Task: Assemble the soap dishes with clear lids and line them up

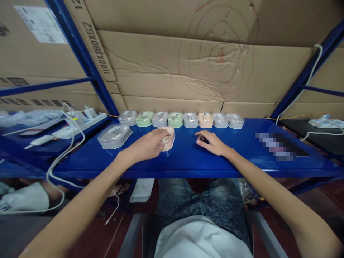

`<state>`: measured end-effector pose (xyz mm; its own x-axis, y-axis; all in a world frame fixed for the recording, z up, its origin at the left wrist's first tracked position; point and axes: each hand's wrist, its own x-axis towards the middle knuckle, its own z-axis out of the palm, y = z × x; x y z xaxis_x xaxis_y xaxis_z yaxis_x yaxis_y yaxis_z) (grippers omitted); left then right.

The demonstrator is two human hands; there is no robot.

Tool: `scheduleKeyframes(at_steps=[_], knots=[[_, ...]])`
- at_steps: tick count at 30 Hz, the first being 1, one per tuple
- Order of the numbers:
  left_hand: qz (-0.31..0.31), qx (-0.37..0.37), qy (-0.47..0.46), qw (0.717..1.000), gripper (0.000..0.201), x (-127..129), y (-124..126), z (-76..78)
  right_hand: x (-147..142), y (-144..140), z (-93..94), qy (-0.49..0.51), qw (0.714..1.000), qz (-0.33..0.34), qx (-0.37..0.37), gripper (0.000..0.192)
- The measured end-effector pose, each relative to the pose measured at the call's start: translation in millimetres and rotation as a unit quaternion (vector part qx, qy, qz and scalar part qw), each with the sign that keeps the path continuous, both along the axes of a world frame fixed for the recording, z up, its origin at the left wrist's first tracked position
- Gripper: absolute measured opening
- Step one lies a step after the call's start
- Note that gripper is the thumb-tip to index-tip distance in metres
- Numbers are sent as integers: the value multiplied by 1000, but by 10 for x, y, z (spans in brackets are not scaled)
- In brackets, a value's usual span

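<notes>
A peach-coloured plastic box with a clear lid (170,139) lies on the blue shelf top (185,161). My left hand (150,144) grips it from the left, with bent fingers over its lid that hide much of it. To the right, my right hand (211,142) hovers at or just over the shelf, holding nothing, its thumb and fingers apart. A larger-looking grey box with a clear lid (114,136) rests left of my left hand. Behind both hands runs a row of several similar boxes, among them a green box (175,119) and another peach box (205,120).
A dark flat item, partly blurred out (279,146), lies at the right. White cables (72,132) hang over the left edge by a power strip (80,125). Cardboard (161,57) walls the back, between blue posts (86,57). Someone's sleeve (27,197) shows at lower left.
</notes>
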<state>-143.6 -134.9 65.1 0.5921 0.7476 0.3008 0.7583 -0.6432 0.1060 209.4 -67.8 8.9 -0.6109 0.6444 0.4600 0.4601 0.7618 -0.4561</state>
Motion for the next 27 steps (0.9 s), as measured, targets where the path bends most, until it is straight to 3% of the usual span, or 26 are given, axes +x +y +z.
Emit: scheduleKeyframes(at_steps=[6, 11, 21, 27], knots=[[123, 85, 28, 988, 32, -355, -32, -184, -11, 3, 4, -14, 1000, 1, 25, 49], [188, 133, 62, 971, 24, -469, -28, -261, -18, 1, 2, -12, 999, 1, 29, 48], [256, 166, 83, 949, 44, -621, 22, -373, -23, -1, 6, -20, 999, -1, 33, 46], [334, 191, 0, 923, 70, -642, 5, -423, -20, -15, 21, -31, 999, -6, 29, 43]])
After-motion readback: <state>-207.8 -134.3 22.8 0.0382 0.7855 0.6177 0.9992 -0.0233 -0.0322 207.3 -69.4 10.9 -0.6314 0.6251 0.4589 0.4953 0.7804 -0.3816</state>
